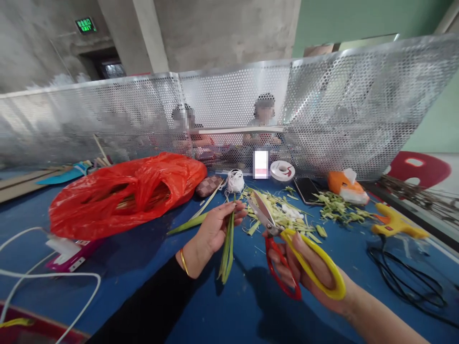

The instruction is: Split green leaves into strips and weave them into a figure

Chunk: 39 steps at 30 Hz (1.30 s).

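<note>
- My left hand (214,225) pinches green leaves (225,267), probably to keep them together.
- My right hand (313,259) grips scissors (274,231), blades parted, scraps (284,203) just beyond it.

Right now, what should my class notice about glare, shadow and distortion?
Head view: bright glare on the red plastic bag; head view: soft shadow on the blue table near the right hand; head view: perforated screen looks stretched towards the edges.
</note>
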Available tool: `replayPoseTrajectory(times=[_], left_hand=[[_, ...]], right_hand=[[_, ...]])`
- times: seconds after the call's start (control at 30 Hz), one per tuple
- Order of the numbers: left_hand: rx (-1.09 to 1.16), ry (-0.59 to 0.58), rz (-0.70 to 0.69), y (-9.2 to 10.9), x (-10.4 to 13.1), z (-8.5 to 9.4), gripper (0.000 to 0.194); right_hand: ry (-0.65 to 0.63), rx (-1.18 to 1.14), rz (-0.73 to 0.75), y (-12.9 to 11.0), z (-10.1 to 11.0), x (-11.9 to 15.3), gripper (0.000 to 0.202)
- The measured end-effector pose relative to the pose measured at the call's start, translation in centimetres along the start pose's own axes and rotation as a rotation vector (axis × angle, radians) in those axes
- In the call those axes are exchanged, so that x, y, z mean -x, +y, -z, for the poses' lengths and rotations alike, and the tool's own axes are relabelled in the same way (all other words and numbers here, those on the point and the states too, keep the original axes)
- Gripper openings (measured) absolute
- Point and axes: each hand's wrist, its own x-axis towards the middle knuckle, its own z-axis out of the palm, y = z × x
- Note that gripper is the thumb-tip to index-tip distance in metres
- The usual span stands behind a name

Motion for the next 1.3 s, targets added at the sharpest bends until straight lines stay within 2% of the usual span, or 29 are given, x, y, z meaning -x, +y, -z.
replayPoseTrajectory(times=[0.13, 0.43, 0.77, 0.93, 1.3], left_hand=[[-0.031, 0.016, -0.047, -0.2, -0.2, -0.1, 0.01], [-0.085, -0.025, -0.072, -1.0, -0.4, -0.2, 0.011], [-0.102, 0.018, -0.079, -1.6, -0.1, -0.8, 0.008], [-0.109, -0.008, -0.08, -1.6, 0.0, -1.0, 0.01], [-0.126, 0.018, -0.08, -1.8, -0.1, -0.8, 0.014]], right_hand=[[-0.055, 0.047, -0.006, 0.5, -0.2, -0.1, 0.049], [-0.106, 0.11, 0.019, 1.1, -0.7, -0.1, 0.045], [-0.069, 0.026, -0.036, 1.9, -0.7, -0.6, 0.052], [-0.06, -0.011, -0.062, 2.1, -0.7, -0.9, 0.048], [-0.017, -0.08, -0.156, 1.9, -1.0, -1.1, 0.044]])
